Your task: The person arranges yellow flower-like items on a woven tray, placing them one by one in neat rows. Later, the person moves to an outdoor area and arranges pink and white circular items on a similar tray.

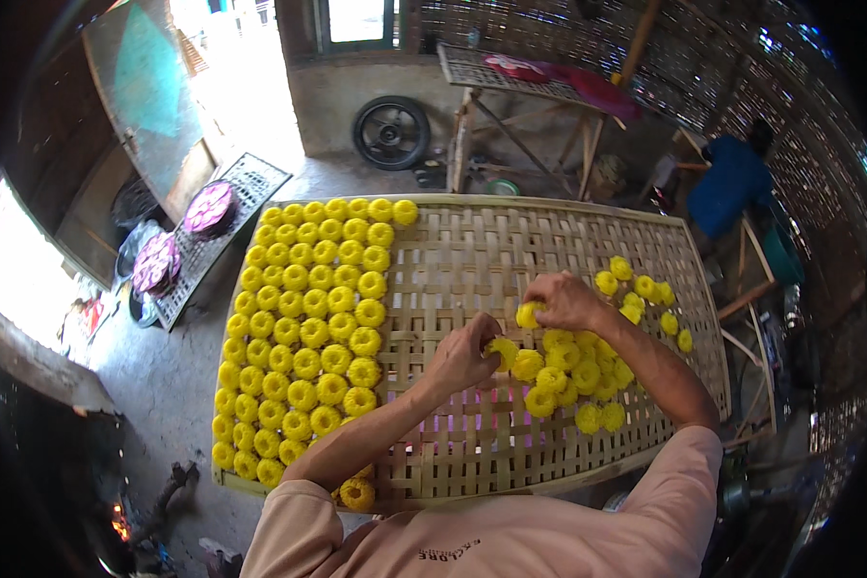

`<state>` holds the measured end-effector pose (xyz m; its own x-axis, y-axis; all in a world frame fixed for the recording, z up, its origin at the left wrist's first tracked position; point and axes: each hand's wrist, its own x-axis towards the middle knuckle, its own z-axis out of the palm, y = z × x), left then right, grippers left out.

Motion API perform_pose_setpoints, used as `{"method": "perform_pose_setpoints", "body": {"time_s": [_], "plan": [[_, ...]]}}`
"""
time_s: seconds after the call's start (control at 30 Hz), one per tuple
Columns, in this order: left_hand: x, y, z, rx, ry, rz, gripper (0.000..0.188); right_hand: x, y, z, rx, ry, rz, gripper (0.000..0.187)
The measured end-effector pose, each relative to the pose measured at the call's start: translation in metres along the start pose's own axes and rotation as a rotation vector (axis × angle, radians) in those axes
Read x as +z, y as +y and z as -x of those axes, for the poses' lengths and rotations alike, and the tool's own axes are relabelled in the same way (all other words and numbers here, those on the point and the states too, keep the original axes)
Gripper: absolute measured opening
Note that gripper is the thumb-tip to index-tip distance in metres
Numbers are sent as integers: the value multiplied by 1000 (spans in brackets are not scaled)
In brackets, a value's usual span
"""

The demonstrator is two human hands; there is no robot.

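Yellow ring-shaped cracker (502,349) is pinched in left hand (462,354), forearm angled up across woven bamboo tray (472,241). Another cracker (528,314) is gripped by right hand (565,301), wrist bent. Loose pile (573,376) is seen just below both grips; sorted rows (308,328) lie well left.

A wide woven bamboo tray (472,250) carries everything. On its left part, yellow ring-shaped pieces (303,332) lie in tidy close rows. On its right part, a loose heap of the same yellow pieces (573,376) lies, some scattered toward the far right edge.
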<state>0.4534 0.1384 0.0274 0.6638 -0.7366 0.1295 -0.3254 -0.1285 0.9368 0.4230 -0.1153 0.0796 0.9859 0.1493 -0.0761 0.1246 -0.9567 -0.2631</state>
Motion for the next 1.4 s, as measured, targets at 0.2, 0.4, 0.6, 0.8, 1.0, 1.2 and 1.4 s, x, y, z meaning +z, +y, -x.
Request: {"method": "perform_pose_setpoints", "body": {"time_s": [0.2, 0.4, 0.6, 0.8, 1.0, 1.2, 1.4], "plan": [[-44, -22, 20, -139, 368, 191, 37, 41, -16, -127, 113, 364, -612, 42], [-73, -16, 40, -254, 502, 216, 34, 86, -41, -239, 236, 435, -610, 34], [-86, -17, 42, -392, 556, 378, 34, 84, -59, -238, 122, 468, -407, 27], [-88, -35, 3, -373, 678, 483, 49, 61, -80, -183, 6, 500, -506, 29], [-88, -43, -47, -233, 632, 593, 61, 45, -84, -150, 86, 156, -1047, 40], [-77, -33, -37, -288, 517, 373, 72, 90, 13, -241, 293, 667, -880, 44], [-82, -67, -18, -227, 626, 199, 69, 87, -18, -278, 364, 655, -543, 29]]}}
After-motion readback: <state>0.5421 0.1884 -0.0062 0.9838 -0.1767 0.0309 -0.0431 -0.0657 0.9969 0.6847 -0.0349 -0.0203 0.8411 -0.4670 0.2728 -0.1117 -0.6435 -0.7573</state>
